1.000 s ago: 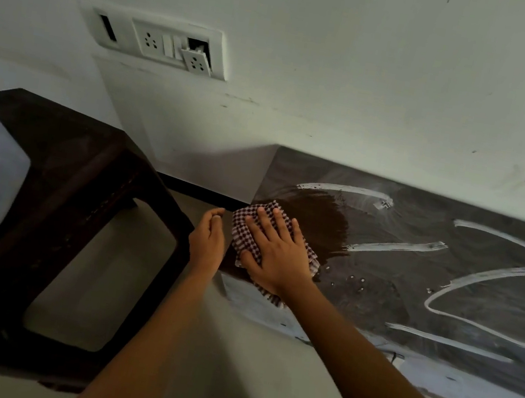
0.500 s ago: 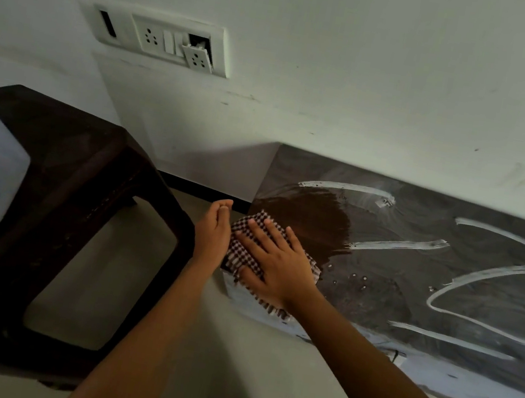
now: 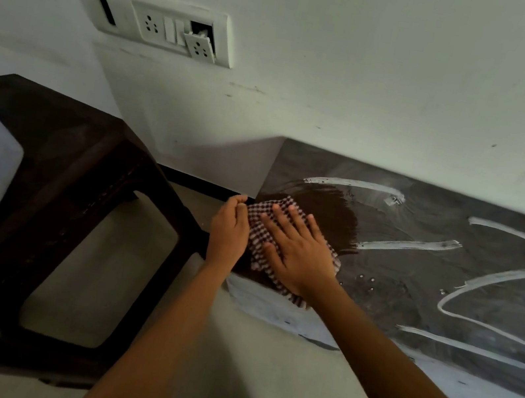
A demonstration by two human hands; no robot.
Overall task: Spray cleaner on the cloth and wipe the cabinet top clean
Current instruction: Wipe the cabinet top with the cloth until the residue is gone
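over the last second the right hand has slid the checked cloth a little toward the front edge of the cabinet top and then back toward the wall. the cloth lies almost where it began, at the left end of the cabinet top, its lower corner hanging over the front edge. the hand lies flat on it with fingers spread and straight, pressing down rather than clutching. the left hand has stayed at the left edge of the cabinet top, fingers curled against the cloth's side; whether it pinches the cloth or only steadies it cannot be told. the dark wiped patch just right of the cloth looks no bigger than before. the white streaks across the middle and right of the cabinet top are untouched. this reads as a short scrub in one place, so most of the wiping seems still ahead, to the right.
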